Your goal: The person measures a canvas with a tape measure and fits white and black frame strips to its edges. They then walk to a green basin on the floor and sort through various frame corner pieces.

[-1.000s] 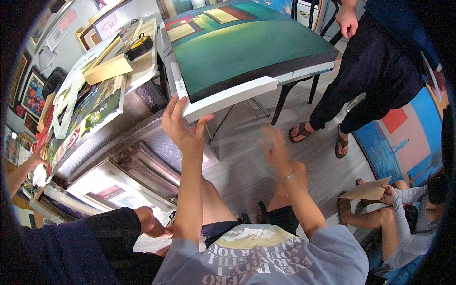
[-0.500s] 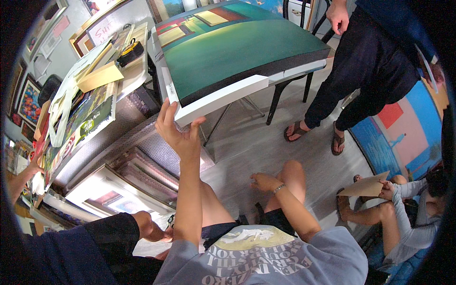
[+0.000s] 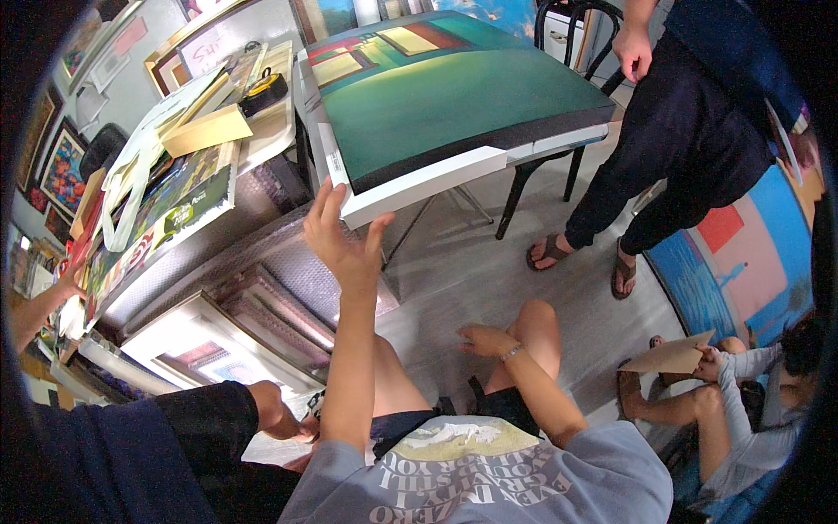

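Note:
A canvas painting in green with a red and yellow part [image 3: 454,96] lies face up on a table. White moulding strips [image 3: 428,185] run along its near and left edges and meet at the near left corner. My left hand [image 3: 345,240] is raised at that corner, fingers and thumb spread around it. The fingertips are at the white strip, and whether they touch it I cannot tell. Near my knee, my right hand [image 3: 486,341] hangs empty with loosely stretched fingers.
At left, a cluttered table holds papers, a yellow-black tape measure [image 3: 266,92] and a cream box [image 3: 207,131]. Below lean wrapped frames [image 3: 271,306]. A standing person [image 3: 672,148] is at right, a seated person with cardboard [image 3: 668,354] lower right, and another person's dark-clad leg [image 3: 201,428] lower left.
The view has shifted slightly, so the painting and table sit a little farther right and lower. My left hand's fingers look spread wider at the corner; my right hand stays by the knee.

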The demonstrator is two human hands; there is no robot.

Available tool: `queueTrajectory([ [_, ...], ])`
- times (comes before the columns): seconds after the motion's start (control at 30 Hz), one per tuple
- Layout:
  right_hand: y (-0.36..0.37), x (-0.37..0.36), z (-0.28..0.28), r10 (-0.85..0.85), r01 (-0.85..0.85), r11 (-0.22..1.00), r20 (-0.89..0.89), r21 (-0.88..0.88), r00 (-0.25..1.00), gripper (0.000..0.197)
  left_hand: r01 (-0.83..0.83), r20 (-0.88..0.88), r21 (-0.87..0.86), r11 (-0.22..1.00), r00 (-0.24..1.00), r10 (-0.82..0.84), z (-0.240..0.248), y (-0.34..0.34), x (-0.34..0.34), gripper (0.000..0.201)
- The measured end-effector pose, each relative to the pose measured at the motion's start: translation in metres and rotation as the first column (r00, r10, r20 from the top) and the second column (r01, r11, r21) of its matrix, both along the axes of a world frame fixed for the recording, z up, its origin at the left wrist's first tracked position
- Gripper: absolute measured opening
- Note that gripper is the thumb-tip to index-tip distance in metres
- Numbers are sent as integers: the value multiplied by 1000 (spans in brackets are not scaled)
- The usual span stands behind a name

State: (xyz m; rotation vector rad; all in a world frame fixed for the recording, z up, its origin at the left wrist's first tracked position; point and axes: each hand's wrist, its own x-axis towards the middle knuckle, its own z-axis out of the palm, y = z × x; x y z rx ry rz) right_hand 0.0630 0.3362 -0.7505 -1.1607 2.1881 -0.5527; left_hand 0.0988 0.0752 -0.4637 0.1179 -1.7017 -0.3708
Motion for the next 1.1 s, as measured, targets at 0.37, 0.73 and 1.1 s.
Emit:
queueTrajectory([
  [0.37,-73,7,330,-507,-358,576,-665,-735,548,50,-64,10,-12,998,998,64,2,-3,8,69],
  [0.73,-130,27,373,-297,-193,862,-774,-470,559,67,8,6,105,994,1000,-9,7,4,5,44],
  [1.1,-150,37,376,-262,-56,855,-522,-516,812,90,-48,42,127,991,998,43,5,14,1,71],
])
